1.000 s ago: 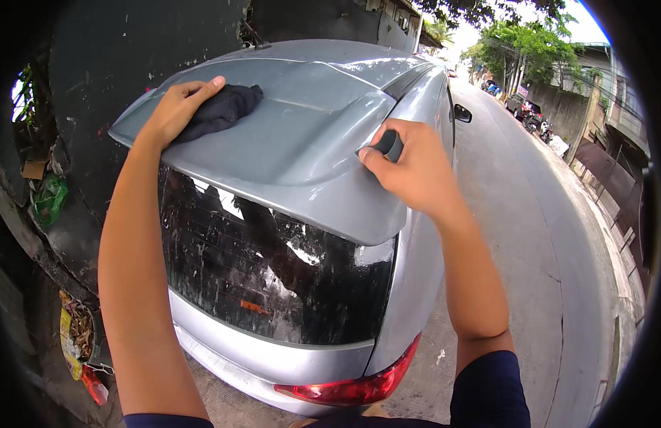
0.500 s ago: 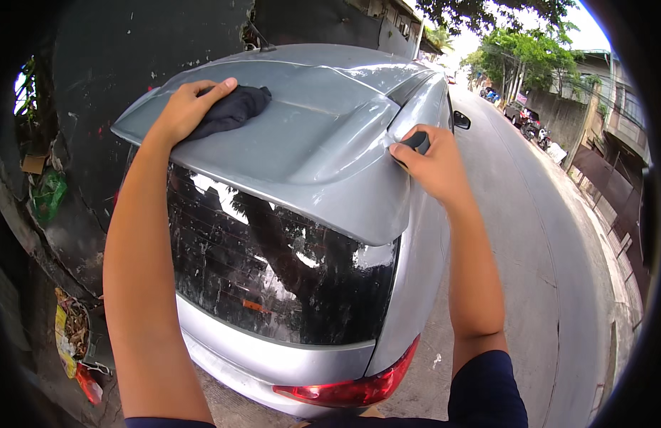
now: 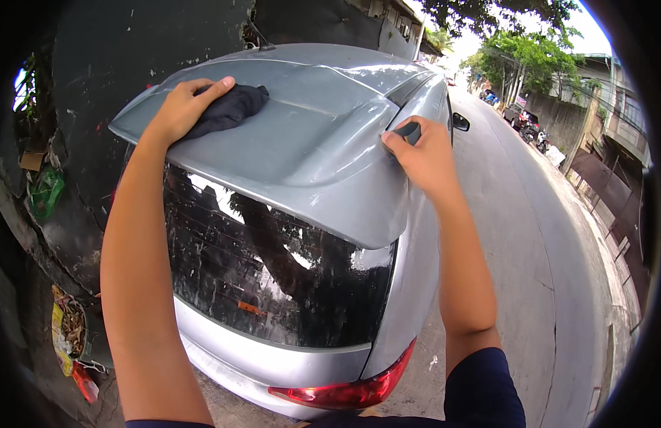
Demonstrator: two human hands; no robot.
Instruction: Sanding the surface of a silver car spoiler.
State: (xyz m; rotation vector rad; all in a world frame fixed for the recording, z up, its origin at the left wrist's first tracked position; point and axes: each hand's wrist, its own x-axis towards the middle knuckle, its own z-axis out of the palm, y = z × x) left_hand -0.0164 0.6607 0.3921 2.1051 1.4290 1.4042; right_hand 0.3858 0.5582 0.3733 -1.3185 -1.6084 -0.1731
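Note:
At the back of a silver car, my left hand (image 3: 188,110) grips a crumpled dark cloth (image 3: 234,110) resting on the grey rear spoiler (image 3: 288,157), near its left part. My right hand (image 3: 423,160) pinches a small dark grey block (image 3: 409,130) at the spoiler's right edge, by the rear roof pillar. Below them lies the dark, streaky rear window (image 3: 266,278), with the silver bumper and red tail light (image 3: 345,389) underneath.
A dark, worn wall (image 3: 88,85) stands close on the left, with litter (image 3: 70,332) and a green plastic bag (image 3: 45,192) beside it. On the right a concrete road (image 3: 523,271) runs past parked motorbikes (image 3: 530,132), fences and trees.
Compared with a second ago, my right hand and the block sit farther right, at the spoiler's edge. My left hand and cloth have shifted slightly right.

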